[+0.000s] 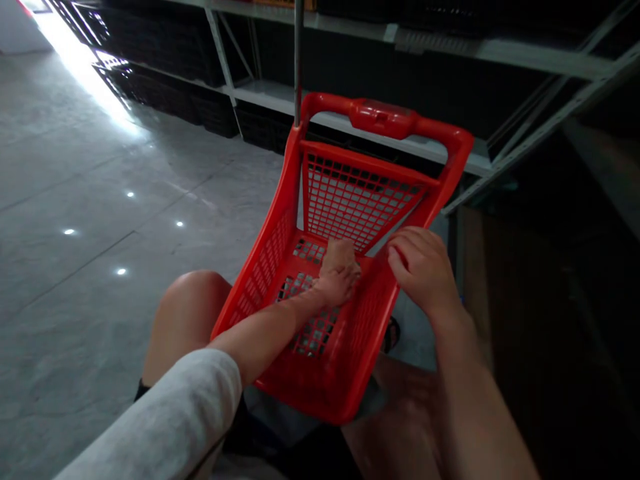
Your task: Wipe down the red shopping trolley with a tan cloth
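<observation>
In the head view, white-framed shelving [270, 97] with black crates [165, 53] backs the red plastic shopping basket [357, 320], which sits between the person's knees [187, 313] above smooth grey floor [100, 320]. A slim metal pole [299, 67] rises from one corner. Inside its latticed walls, the left hand [337, 287] clasps a crumpled tan cloth [340, 253]; the right hand's [423, 267] half-curled fingers meet the right rim, grip unclear.

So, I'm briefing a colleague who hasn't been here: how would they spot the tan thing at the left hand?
Find the red basket in front of the white-framed shelving. Look inside, toward the handle, where the left hand reaches in. The cloth-like piece is at its fingers, its tan colour unlike the bright red plastic around it.
</observation>
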The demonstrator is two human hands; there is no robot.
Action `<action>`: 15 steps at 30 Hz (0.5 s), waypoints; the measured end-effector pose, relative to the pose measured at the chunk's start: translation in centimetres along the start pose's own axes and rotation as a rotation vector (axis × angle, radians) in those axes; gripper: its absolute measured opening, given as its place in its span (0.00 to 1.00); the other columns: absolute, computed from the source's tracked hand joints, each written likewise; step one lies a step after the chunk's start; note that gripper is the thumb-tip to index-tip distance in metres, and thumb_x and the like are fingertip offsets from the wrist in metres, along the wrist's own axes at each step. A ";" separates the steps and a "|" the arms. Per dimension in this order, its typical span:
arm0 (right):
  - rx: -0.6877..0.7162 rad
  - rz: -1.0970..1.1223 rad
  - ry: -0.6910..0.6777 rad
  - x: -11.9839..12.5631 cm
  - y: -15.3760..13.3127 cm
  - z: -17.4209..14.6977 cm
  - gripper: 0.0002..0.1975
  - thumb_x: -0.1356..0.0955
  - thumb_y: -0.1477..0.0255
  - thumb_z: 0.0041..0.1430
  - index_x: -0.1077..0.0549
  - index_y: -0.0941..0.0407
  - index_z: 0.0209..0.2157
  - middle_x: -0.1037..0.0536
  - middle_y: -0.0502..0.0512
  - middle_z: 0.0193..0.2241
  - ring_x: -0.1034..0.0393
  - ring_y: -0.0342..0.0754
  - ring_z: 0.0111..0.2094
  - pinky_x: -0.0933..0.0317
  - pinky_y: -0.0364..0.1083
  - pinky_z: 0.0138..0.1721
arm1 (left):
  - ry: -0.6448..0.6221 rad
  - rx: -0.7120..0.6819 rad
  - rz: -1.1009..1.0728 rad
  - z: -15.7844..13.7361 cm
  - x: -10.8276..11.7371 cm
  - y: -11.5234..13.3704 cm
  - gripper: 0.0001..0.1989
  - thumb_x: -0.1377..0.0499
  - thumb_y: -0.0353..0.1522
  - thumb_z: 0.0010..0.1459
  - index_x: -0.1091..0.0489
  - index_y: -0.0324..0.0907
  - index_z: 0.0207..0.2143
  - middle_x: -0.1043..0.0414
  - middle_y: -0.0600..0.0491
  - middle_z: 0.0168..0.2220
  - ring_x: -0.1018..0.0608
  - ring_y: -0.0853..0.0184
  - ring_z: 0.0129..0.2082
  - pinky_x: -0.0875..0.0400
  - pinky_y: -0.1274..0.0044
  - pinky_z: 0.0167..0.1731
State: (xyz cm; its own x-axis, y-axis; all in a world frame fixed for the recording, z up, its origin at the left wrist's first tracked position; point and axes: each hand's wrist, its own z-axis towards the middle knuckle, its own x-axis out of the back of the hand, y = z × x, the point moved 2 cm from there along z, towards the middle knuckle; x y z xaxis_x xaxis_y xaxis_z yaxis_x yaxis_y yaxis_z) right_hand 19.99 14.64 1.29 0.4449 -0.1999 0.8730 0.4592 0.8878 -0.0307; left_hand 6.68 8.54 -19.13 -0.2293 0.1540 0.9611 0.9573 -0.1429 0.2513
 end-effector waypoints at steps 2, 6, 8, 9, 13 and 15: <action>0.019 -0.030 -0.027 0.4 -0.2 0.0 0.11 0.38 0.74 0.65 0.25 0.58 0.34 0.20 0.59 0.36 0.29 0.55 0.43 0.40 0.53 0.50 | -0.011 -0.131 -0.004 -0.1 -0.4 1.7 0.30 0.48 0.36 0.66 0.42 0.39 0.69 0.48 0.46 0.72 0.39 0.58 0.69 0.43 0.66 0.67; 0.047 -0.099 -0.065 1.1 -1.2 -0.3 0.12 0.37 0.74 0.64 0.28 0.56 0.27 0.24 0.54 0.27 0.31 0.51 0.35 0.42 0.51 0.44 | 0.000 -0.007 0.045 -1.7 0.9 -1.9 0.25 0.47 0.33 0.66 0.35 0.47 0.64 0.38 0.52 0.68 0.35 0.62 0.67 0.37 0.71 0.64; 0.044 -0.116 -0.063 1.4 -1.8 -0.4 0.13 0.37 0.75 0.64 0.29 0.55 0.25 0.26 0.53 0.24 0.33 0.50 0.33 0.43 0.50 0.43 | 0.042 0.159 0.076 -3.2 1.9 -5.7 0.24 0.51 0.28 0.67 0.36 0.42 0.64 0.36 0.46 0.67 0.36 0.58 0.67 0.35 0.67 0.62; 0.038 -0.118 -0.059 1.5 -2.1 -0.4 0.14 0.37 0.75 0.64 0.29 0.55 0.24 0.26 0.53 0.24 0.33 0.49 0.33 0.44 0.50 0.42 | 0.063 0.238 0.090 -4.1 2.3 -7.4 0.25 0.52 0.27 0.68 0.36 0.41 0.65 0.37 0.44 0.67 0.37 0.56 0.68 0.34 0.65 0.62; 0.015 -0.120 -0.080 1.9 -3.5 -0.4 0.16 0.37 0.75 0.64 0.30 0.55 0.22 0.26 0.52 0.22 0.35 0.48 0.30 0.46 0.49 0.40 | 0.130 0.497 0.135 -6.6 1.9 -10.1 0.27 0.58 0.26 0.68 0.42 0.31 0.67 0.41 0.33 0.68 0.37 0.49 0.68 0.32 0.59 0.60; -0.011 -0.147 -0.114 2.0 -4.2 -0.3 0.16 0.37 0.74 0.64 0.28 0.55 0.22 0.25 0.53 0.22 0.34 0.48 0.30 0.47 0.50 0.39 | 0.143 0.502 0.143 -6.7 1.0 -8.5 0.27 0.55 0.30 0.69 0.42 0.30 0.67 0.43 0.33 0.69 0.39 0.48 0.68 0.34 0.59 0.62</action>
State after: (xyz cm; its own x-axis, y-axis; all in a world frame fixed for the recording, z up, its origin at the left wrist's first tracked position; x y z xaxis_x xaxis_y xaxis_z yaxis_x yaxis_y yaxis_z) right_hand 19.16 10.37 3.00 0.2829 -0.2783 0.9179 0.5213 0.8479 0.0965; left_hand -2.83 3.35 -19.54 -0.0787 0.0275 0.9965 0.9390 0.3377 0.0648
